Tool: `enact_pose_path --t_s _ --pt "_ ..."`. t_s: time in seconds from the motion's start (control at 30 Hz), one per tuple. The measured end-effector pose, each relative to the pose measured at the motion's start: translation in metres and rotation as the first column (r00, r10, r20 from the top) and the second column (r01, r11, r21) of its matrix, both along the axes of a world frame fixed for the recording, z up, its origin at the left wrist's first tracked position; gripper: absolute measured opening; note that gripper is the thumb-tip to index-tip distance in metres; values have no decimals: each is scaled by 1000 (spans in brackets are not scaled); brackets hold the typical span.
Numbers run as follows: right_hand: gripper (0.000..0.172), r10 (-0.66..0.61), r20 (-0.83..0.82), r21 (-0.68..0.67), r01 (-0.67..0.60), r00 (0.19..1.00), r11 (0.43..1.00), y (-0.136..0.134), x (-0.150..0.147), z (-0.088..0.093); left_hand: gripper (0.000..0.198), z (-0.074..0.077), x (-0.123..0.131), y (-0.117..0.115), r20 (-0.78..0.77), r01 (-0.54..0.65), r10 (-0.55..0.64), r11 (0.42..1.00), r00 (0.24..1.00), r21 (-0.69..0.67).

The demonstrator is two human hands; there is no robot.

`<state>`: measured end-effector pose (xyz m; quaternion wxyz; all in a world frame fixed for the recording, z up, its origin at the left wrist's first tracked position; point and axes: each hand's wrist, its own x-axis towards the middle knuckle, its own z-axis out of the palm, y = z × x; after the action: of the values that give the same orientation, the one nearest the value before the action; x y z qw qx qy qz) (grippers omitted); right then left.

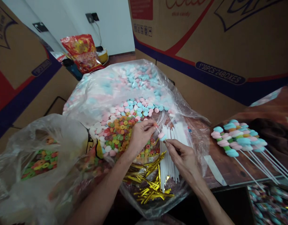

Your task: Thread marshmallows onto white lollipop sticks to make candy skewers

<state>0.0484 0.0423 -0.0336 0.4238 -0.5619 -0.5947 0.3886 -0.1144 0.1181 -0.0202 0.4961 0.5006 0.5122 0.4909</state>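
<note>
My right hand [182,156] pinches a thin white stick just below a pink-and-blue marshmallow [162,136] threaded on it. At the stick's upper end, my left hand [142,132] closes its fingertips on a small reddish gummy ring [155,124]. Under my left hand lies a heap of coloured gummy rings [121,128]. Pink, blue and white marshmallows [140,106] spread behind them, spilling from a large clear bag [97,90]. A bundle of white sticks [168,165] lies beneath my right hand, beside gold twist ties [153,193].
Several finished candy skewers [242,137] lie at the right on the wooden table [235,170]. A plastic bag of gummy rings [40,162] sits at the left. Large cardboard boxes [200,53] wall the sides. A red candy packet [83,53] stands at the back.
</note>
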Motion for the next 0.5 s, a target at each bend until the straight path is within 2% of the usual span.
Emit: enact_pose_path --t_s 0.23,0.4,0.5 --pt "29 -6 -14 -42 5 1000 999 2 -3 3 15 -8 0 -4 20 53 -53 998 998 18" --pt "28 -23 8 -10 23 1000 1000 0 -9 -1 11 1 0 -5 -25 107 -106 994 994 28" --pt "25 -14 33 37 13 999 999 1 -12 -2 14 3 3 -7 24 56 -56 998 998 15"
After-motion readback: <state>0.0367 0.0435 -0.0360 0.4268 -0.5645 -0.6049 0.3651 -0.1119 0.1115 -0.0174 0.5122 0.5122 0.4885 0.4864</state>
